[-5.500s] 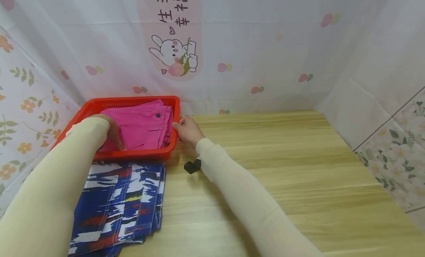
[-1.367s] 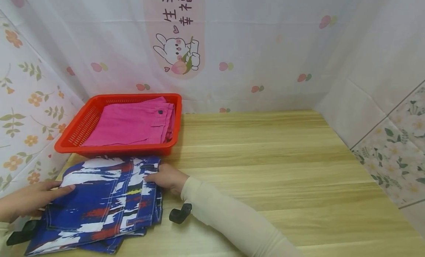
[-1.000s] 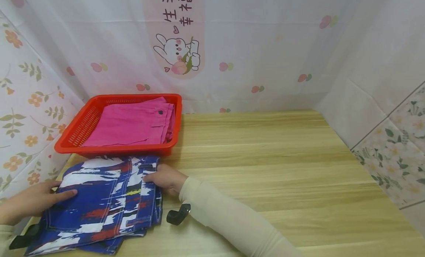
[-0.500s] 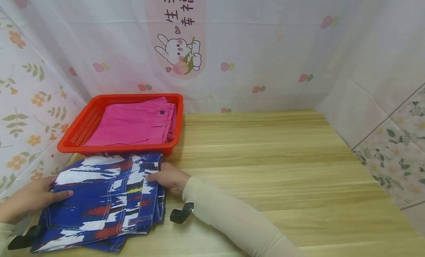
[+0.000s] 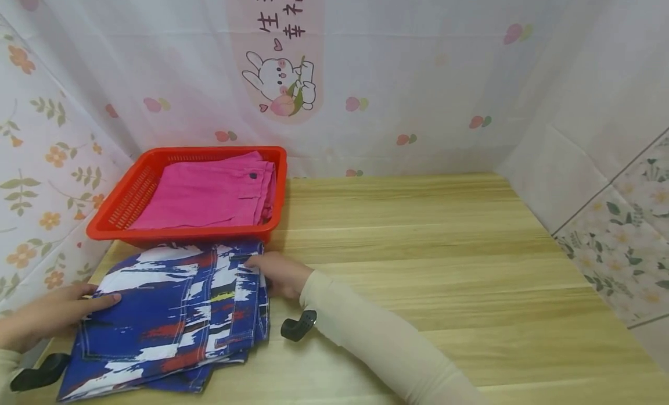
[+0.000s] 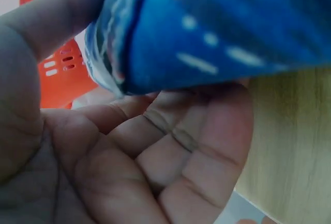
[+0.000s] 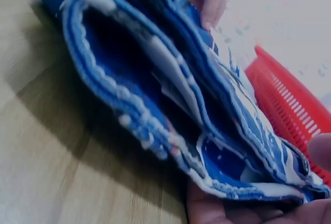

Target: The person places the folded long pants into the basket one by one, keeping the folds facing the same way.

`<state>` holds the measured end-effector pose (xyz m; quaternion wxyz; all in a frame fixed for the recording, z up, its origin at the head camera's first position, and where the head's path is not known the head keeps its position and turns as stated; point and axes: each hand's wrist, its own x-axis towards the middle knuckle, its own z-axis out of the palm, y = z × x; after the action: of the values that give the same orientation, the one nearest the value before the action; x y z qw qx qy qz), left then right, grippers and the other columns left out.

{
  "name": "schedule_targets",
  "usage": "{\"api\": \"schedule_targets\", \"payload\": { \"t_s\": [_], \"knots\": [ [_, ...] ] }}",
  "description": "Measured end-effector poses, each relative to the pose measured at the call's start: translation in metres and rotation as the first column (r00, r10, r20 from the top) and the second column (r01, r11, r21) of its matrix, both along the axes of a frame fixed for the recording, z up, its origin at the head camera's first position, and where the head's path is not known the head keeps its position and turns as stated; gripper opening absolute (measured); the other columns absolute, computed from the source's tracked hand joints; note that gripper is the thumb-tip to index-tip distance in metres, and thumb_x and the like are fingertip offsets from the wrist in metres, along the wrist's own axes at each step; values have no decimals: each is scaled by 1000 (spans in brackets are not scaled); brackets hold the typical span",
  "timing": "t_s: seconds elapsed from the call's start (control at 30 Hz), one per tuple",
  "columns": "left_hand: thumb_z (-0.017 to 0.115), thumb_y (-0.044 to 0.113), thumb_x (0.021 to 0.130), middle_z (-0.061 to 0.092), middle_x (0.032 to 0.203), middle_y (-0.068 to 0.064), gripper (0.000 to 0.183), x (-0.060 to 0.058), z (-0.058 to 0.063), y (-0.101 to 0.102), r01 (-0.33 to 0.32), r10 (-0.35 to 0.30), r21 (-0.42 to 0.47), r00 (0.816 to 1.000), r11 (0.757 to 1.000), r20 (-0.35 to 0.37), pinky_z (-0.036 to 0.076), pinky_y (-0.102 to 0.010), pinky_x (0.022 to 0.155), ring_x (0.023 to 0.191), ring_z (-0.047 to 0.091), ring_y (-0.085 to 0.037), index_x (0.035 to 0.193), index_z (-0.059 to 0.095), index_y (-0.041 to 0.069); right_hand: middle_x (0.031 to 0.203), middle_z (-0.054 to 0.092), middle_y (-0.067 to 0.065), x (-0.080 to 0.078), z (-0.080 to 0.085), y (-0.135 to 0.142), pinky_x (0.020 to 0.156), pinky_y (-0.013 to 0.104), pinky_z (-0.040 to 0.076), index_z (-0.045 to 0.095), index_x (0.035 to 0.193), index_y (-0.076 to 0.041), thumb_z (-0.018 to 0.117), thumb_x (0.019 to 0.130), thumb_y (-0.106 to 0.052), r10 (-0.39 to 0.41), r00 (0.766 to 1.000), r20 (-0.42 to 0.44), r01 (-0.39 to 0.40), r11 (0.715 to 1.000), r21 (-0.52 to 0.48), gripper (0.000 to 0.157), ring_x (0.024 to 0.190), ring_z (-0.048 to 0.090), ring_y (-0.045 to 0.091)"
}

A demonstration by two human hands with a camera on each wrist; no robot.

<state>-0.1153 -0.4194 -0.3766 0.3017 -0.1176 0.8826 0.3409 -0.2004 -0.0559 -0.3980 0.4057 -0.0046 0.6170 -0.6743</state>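
Folded denim pants (image 5: pixel 151 318) with a blue, white and red paint-splash print lie in front of the red basket. My left hand (image 5: pixel 49 315) grips their left end, thumb on top; in the left wrist view its fingers (image 6: pixel 207 151) curl beneath the fabric. At the waistband side, my right hand (image 5: pixel 282 272) holds the upper right corner with its thumb above. The right wrist view shows the layered waistband edge (image 7: pixel 124 97) gaping, with right-hand fingers under it. Most of the right hand's fingers are hidden by the cloth in the head view.
A red plastic basket (image 5: pixel 180 235) holds folded pink pants (image 5: pixel 204 190) and stands at the back left against the curtain (image 5: pixel 418 74). The wooden table (image 5: pixel 418 265) stretches to the right. Black wrist pieces (image 5: pixel 299 326) hang from both sleeves.
Earlier, my left hand was in the basket and my right hand on its rim. Both now hold the printed pants, which have shifted slightly to the right in the last half second.
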Motion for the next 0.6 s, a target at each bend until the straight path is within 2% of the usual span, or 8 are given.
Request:
{"api": "schedule_targets", "payload": {
  "t_s": [0.13, 0.33, 0.47, 0.6],
  "knots": [
    [44, 43, 95, 65, 96, -12, 77, 0, 1, 2, -66, 60, 125, 997, 990, 53, 54, -41, 72, 84, 65, -27, 127, 23, -24, 92, 64, 9, -2, -2, 1, 74, 40, 53, 54, 106, -3, 49, 89, -16, 11, 1000, 24, -11, 1000, -14, 22, 80, 62, 21],
    [46, 34, 96, 64, 100, -16, 72, 2, 7, 9, -26, 24, 185, 1000, 982, 13, 53, -43, 73, 86, 64, -28, 130, 15, -23, 90, 66, 10, -2, -4, 0, 74, 41, 53, 58, 105, -1, 55, 87, -8, 26, 999, -44, -26, 1000, 5, 19, 82, 64, 23],
    [47, 32, 96, 64, 99, -16, 73, 4, 10, 12, -28, 30, 166, 999, 986, -11, 54, -41, 71, 84, 64, -28, 131, 11, -20, 92, 66, 8, -1, -3, 1, 75, 39, 53, 60, 108, -1, 58, 85, -4, 35, 995, -97, -33, 999, 22, 23, 83, 64, 23],
    [48, 33, 95, 64, 99, -15, 74, 4, 11, 13, -26, 31, 131, 999, 991, -37, 54, -37, 69, 81, 65, -27, 133, 9, -18, 91, 66, 9, -1, -1, 1, 76, 39, 53, 60, 109, -1, 59, 84, -2, 27, 995, -99, -25, 1000, 17, 24, 83, 64, 23]
  ]
}}
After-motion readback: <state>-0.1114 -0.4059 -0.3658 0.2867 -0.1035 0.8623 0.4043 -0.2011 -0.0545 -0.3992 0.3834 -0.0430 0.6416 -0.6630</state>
